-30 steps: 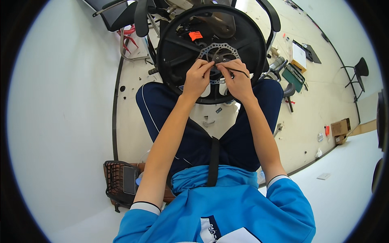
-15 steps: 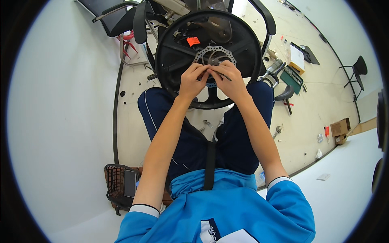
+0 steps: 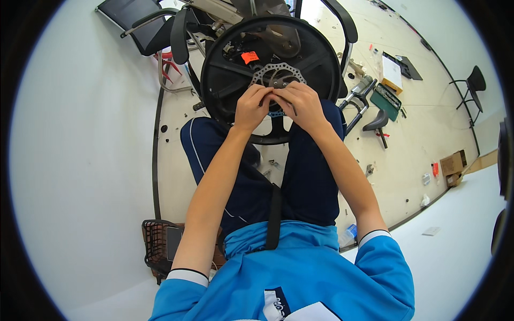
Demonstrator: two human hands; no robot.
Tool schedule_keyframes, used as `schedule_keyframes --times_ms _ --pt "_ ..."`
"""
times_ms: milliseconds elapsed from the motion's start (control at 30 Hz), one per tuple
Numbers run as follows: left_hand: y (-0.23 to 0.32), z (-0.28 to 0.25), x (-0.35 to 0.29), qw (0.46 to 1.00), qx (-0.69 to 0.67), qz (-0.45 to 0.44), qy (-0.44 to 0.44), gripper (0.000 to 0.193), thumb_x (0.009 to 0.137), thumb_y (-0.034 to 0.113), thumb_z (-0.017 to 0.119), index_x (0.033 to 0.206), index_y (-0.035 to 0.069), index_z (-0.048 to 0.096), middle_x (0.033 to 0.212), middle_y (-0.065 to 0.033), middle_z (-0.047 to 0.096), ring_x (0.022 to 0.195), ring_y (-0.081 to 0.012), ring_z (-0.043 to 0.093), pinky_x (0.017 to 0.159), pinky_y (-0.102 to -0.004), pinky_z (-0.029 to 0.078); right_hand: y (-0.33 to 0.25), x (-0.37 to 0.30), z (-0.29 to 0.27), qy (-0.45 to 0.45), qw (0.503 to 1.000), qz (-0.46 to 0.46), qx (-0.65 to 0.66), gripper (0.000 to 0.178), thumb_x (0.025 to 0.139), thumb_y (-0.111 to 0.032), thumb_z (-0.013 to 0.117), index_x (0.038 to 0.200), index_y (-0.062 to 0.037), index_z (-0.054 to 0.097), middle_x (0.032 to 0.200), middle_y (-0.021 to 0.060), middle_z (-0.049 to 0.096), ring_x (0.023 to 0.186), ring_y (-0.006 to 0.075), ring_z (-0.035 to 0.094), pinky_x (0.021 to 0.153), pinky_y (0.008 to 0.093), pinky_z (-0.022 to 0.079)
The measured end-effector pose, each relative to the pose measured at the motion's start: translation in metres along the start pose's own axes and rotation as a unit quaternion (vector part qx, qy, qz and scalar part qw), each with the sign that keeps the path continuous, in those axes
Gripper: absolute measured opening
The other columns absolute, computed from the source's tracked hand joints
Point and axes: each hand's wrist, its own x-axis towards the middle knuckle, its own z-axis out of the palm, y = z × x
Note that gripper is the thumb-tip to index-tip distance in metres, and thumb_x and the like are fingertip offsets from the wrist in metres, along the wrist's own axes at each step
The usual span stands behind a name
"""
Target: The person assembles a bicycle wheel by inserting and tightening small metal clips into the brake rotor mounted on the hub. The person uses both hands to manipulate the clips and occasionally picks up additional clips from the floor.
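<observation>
My left hand (image 3: 250, 108) and my right hand (image 3: 302, 108) meet fingertip to fingertip over the lower part of a silver brake disc (image 3: 281, 67). Both are closed in a pinch. A sliver of a thin dark rod shows under the right fingers; whatever the left fingertips hold is hidden. The disc sits at the hub of a black spoked wheel (image 3: 208, 80), which stands tilted in front of my knees. An orange tag (image 3: 249, 57) shows at the wheel's upper left. The hub's lower side is covered by my hands.
Chair armrests (image 3: 179, 37) flank the wheel. To the right on the floor lie a bicycle fork (image 3: 357, 104), a saddle (image 3: 376, 122), a green tool case (image 3: 385, 101) and a cardboard box (image 3: 453, 162). A black basket (image 3: 155, 243) stands at lower left, beside the wall.
The view has shifted slightly, and my right knee has moved inward. My hands stay together near the hub; the thin dark rod that stuck out beneath my right fingers now shows less.
</observation>
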Motion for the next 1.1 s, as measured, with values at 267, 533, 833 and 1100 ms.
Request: schedule_keyframes --times_ms 267,533,833,1100 --pt "0.004 0.002 0.002 0.998 -0.02 -0.054 0.004 0.018 0.081 -0.006 0.072 0.098 -0.001 0.072 0.087 -0.0095 0.067 0.063 -0.0165 0.063 0.057 -0.0254 0.05 -0.003 0.002 0.007 -0.023 0.999 0.035 0.025 0.012 0.085 -0.012 0.072 0.094 -0.0044 0.071 0.081 0.007 0.068 0.08 0.0246 0.063 0.074 0.0354 0.051" --pt "0.02 -0.005 0.009 0.989 -0.028 -0.141 -0.032 0.016 0.079 -0.005 0.074 0.095 -0.001 0.074 0.085 -0.0103 0.068 0.067 -0.0192 0.069 0.061 -0.0273 0.054 -0.001 -0.004 0.009 0.004 0.973 0.177 0.149 0.01 0.083 -0.003 0.073 0.093 0.0002 0.073 0.086 0.0117 0.071 0.081 0.0278 0.067 0.073 0.0344 0.055" --pt "0.02 -0.006 -0.003 0.996 0.04 -0.074 -0.013 0.021 0.078 -0.006 0.073 0.098 -0.001 0.074 0.09 -0.0126 0.069 0.076 -0.0249 0.07 0.067 -0.0302 0.056 -0.018 -0.01 0.004 -0.007 0.995 0.077 0.054 0.014 0.082 -0.004 0.072 0.095 -0.0033 0.072 0.086 0.0075 0.071 0.088 0.0254 0.065 0.079 0.0353 0.049" --pt "0.02 0.003 -0.008 0.992 0.052 -0.111 -0.002 0.021 0.078 -0.003 0.072 0.099 -0.002 0.074 0.088 -0.0123 0.064 0.08 -0.0314 0.065 0.072 -0.038 0.054 -0.023 -0.009 0.012 0.004 0.997 0.03 -0.066 0.009 0.084 -0.01 0.072 0.089 -0.0038 0.068 0.082 0.0058 0.069 0.089 0.0224 0.063 0.082 0.0355 0.046"
